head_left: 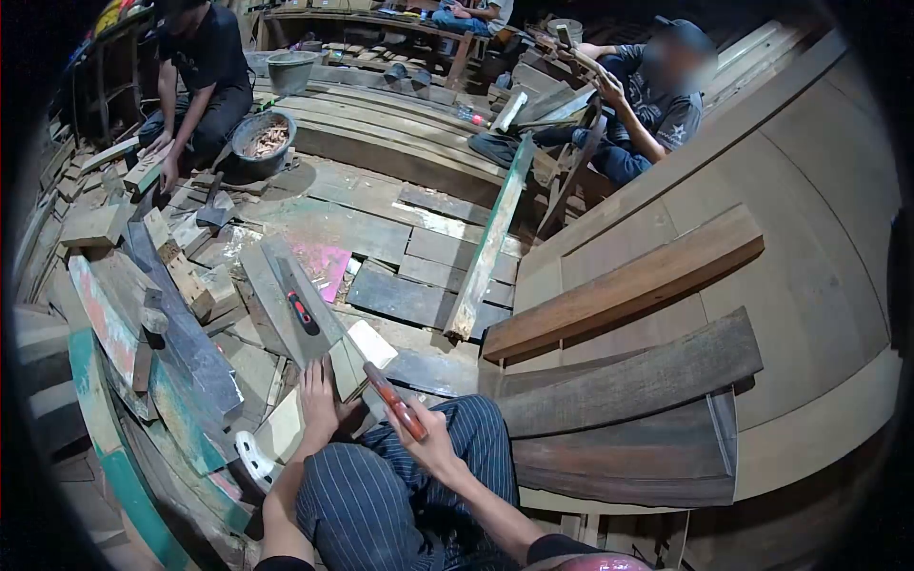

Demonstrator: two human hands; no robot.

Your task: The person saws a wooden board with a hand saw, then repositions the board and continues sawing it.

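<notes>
My right hand [428, 440] is closed around the reddish-brown wooden handle [398, 404] of a tool, which points up and left. A thin, straight part runs on from the handle beside a grey-brown board [271, 290]; I cannot make out its exact kind. At the near end of this board, my left hand [319, 398] grips it, fingers on its top face and the thumb side hidden. On the board lies a small red-and-black tool [303, 312]. A pale wood block [371, 344] sits just right of the board, close to the handle's front end.
Stacked painted planks [143, 381] lie at left. A long green-edged plank [495, 238] stretches across the floor. Timber pieces [624, 285] rest on a large panel [809, 190] at right. Two co-workers sit beyond, one by a bucket of shavings [265, 143]; another person is farther back.
</notes>
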